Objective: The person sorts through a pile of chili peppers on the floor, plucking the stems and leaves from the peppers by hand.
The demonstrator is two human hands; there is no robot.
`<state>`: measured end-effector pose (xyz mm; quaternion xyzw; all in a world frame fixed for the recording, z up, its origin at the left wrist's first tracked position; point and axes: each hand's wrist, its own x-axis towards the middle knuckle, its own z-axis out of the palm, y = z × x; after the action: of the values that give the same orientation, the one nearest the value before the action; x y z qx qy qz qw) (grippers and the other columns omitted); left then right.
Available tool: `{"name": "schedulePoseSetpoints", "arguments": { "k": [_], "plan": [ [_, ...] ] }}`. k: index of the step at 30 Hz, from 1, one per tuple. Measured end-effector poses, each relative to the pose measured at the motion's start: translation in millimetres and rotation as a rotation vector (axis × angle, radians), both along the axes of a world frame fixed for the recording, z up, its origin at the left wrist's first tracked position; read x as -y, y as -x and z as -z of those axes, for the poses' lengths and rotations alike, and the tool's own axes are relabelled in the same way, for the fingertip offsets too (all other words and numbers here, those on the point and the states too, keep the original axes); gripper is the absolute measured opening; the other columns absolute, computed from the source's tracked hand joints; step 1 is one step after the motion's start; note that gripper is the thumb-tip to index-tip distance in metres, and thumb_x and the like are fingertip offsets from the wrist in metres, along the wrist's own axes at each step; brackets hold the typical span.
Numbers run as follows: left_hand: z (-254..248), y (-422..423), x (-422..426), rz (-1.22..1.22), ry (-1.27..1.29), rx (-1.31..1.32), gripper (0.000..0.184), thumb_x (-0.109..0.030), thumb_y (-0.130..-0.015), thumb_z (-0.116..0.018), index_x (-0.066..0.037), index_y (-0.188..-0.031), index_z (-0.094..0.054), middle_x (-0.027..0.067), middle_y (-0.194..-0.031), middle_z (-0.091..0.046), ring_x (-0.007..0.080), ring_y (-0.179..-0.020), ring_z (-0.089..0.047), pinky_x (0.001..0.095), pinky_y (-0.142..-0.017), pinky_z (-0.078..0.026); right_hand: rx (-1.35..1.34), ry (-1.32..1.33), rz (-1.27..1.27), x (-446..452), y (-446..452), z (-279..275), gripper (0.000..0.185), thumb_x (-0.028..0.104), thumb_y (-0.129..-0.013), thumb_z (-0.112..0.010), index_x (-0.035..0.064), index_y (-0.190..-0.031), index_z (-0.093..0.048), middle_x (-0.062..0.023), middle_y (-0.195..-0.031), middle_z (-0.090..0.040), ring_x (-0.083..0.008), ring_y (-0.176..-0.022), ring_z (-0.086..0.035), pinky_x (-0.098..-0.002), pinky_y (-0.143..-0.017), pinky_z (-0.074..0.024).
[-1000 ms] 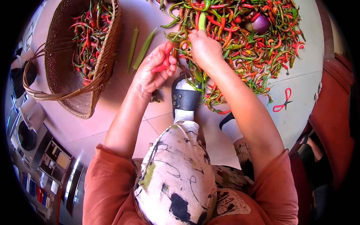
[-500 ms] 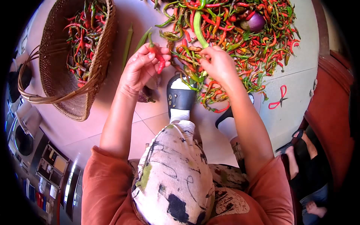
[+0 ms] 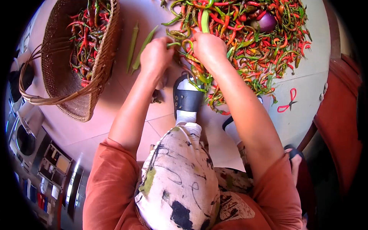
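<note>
My left hand point(image 3: 156, 55) is closed round a chili pepper, whose green stem sticks out to the right; the rest is hidden in the fingers. Close beside it, my right hand point(image 3: 209, 48) reaches the near left part of the chili pile point(image 3: 249, 53) with its fingers pinched together; what they hold, if anything, is hidden. Red and green peppers make up the pile, with a purple eggplant point(image 3: 267, 23) on top and a long green pod point(image 3: 205, 22) just above my right hand. More chilies point(image 3: 85, 42) lie in the woven basket point(image 3: 105, 50) at the left.
Two green okra pods point(image 3: 133, 46) lie on the floor between basket and pile. Red-handled scissors point(image 3: 288, 102) rest right of the pile. My shoe point(image 3: 188, 96) is below my hands. Another person's foot point(image 3: 294, 155) shows at the lower right, near reddish-brown furniture point(image 3: 337, 111).
My left hand has turned over, hiding the red pepper that showed in its fingers. My right hand moved down and right, then back up beside the long green pod.
</note>
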<state>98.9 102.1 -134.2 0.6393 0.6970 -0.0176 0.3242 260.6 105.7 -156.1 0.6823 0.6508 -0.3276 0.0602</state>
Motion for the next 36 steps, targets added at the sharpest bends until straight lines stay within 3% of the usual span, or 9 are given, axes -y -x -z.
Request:
{"name": "schedulePoseSetpoints", "arguments": {
  "k": [4, 10, 12, 18, 23, 26, 29, 31, 36],
  "plan": [
    [2, 29, 1, -0.029, -0.136, -0.098, 0.02, -0.023, -0.08, -0.06, -0.011, -0.095, -0.067, 0.0127, -0.095, -0.065, 0.0312, -0.087, -0.063, 0.041, -0.077, -0.05, -0.014, -0.124, -0.113, 3, 3, 1, 0.02, 0.015, -0.081, -0.049, 0.0119, -0.093, -0.065, -0.0121, -0.092, -0.065, -0.033, -0.08, -0.064, -0.046, -0.069, -0.0508],
    [-1, 35, -3, -0.139, 0.028, -0.051, 0.027, -0.032, -0.081, -0.062, -0.01, -0.095, -0.067, 0.0142, -0.087, -0.066, 0.0315, -0.084, -0.064, 0.0408, -0.074, -0.05, 0.009, -0.078, -0.155, -3, 13, 4, 0.023, 0.027, -0.083, -0.055, 0.0075, -0.092, -0.062, -0.014, -0.089, -0.064, -0.0353, -0.078, -0.064, -0.0473, -0.066, -0.0509],
    [1, 28, -1, -0.138, 0.047, -0.024, 0.028, -0.034, -0.081, -0.063, -0.01, -0.094, -0.068, 0.0146, -0.083, -0.067, 0.0316, -0.082, -0.064, 0.0409, -0.074, -0.05, 0.065, -0.039, -0.172, -4, 18, 2, 0.017, 0.011, -0.079, -0.054, 0.0087, -0.092, -0.065, -0.0138, -0.09, -0.068, -0.0288, -0.084, -0.067, -0.0412, -0.07, -0.0523],
    [2, 6, -2, 0.042, 0.132, -0.046, 0.032, -0.033, -0.075, -0.067, -0.01, -0.096, -0.064, 0.0139, -0.084, -0.067, 0.0314, -0.083, -0.064, 0.0422, -0.072, -0.05, -0.011, -0.011, -0.176, -2, 21, 4, 0.018, 0.02, -0.083, -0.054, 0.0065, -0.091, -0.062, -0.0159, -0.08, -0.065, -0.0338, -0.074, -0.065, -0.0463, -0.067, -0.0507],
    [10, 2, -6, 0.082, 0.149, -0.08, 0.036, -0.027, -0.074, -0.069, -0.008, -0.104, -0.062, 0.0178, -0.087, -0.066, 0.0294, -0.085, -0.065, 0.0389, -0.077, -0.049, 0.003, -0.073, -0.109, 6, 27, 16, 0.017, 0.016, -0.082, -0.052, 0.0073, -0.094, -0.061, -0.0157, -0.076, -0.066, -0.0331, -0.074, -0.065, -0.0452, -0.067, -0.0506],
    [26, 14, -9, 0.062, 0.148, -0.004, 0.035, -0.023, -0.076, -0.07, -0.005, -0.104, -0.061, 0.014, -0.087, -0.067, 0.0252, -0.08, -0.066, 0.036, -0.07, -0.051, -0.034, -0.125, -0.081, 5, 25, 22, 0.017, 0.017, -0.082, -0.053, 0.0095, -0.095, -0.061, -0.0146, -0.079, -0.066, -0.0315, -0.076, -0.065, -0.0443, -0.068, -0.0506],
    [29, 33, -17, -0.276, 0.432, 0.527, 0.023, -0.016, -0.083, -0.067, -0.003, -0.101, -0.062, 0.0007, -0.08, -0.063, 0.0064, -0.064, -0.056, 0.0216, -0.052, -0.049, -0.128, -0.105, 0.006, 4, 14, 19, 0.017, 0.022, -0.081, -0.057, 0.0131, -0.094, -0.063, -0.012, -0.081, -0.067, -0.0297, -0.079, -0.065, -0.0429, -0.07, -0.0505],
    [19, 44, -25, -0.358, 0.514, 0.674, 0.021, -0.014, -0.084, -0.065, -0.003, -0.102, -0.061, 0.0003, -0.076, -0.061, 0.0055, -0.057, -0.052, 0.0203, -0.05, -0.046, -0.248, -0.071, 0.17, 2, 5, 21, 0.017, 0.028, -0.08, -0.063, 0.0177, -0.093, -0.066, -0.0092, -0.082, -0.066, -0.0292, -0.081, -0.064, -0.0402, -0.072, -0.0503],
    [11, 48, -25, -0.381, 0.494, 0.729, 0.025, -0.014, -0.084, -0.065, -0.002, -0.106, -0.059, 0.0003, -0.074, -0.06, 0.0066, -0.053, -0.05, 0.0196, -0.049, -0.042, -0.241, -0.033, 0.137, 5, -2, 16, 0.017, 0.027, -0.08, -0.063, 0.0182, -0.095, -0.066, -0.0088, -0.082, -0.066, -0.0294, -0.078, -0.063, -0.0391, -0.071, -0.0501]
  ]
}}
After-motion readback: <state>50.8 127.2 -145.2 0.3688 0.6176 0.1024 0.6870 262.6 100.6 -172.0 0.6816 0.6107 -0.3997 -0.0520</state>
